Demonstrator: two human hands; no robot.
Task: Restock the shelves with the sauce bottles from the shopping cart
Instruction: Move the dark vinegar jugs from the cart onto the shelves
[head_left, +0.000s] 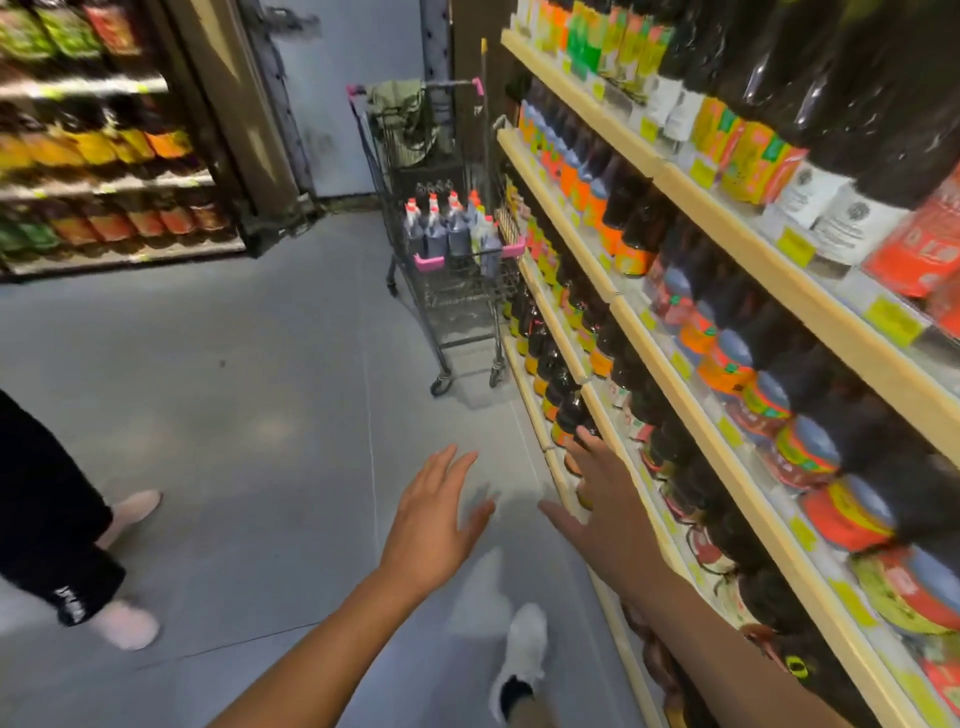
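A dark wire shopping cart (457, 306) with pink corners stands ahead in the aisle, close against the shelves. Several dark sauce bottles (441, 228) with red-and-white caps stand upright in its top basket. The wooden shelves (675, 358) run along the right, packed with dark bottles bearing orange, blue and green labels. My left hand (431, 519) hovers over the floor with fingers spread, holding nothing. Just right of it, my right hand (597, 499) is also spread and empty, its fingertips close to the lower shelf edge. Both hands are well short of the cart.
A person in black trousers and pink slippers (124, 623) stands at the left. My white shoe (524, 654) steps on the grey floor (249, 415). Another shelving unit (104, 156) with snack bags lines the far left. A grey door (343, 98) stands behind the cart.
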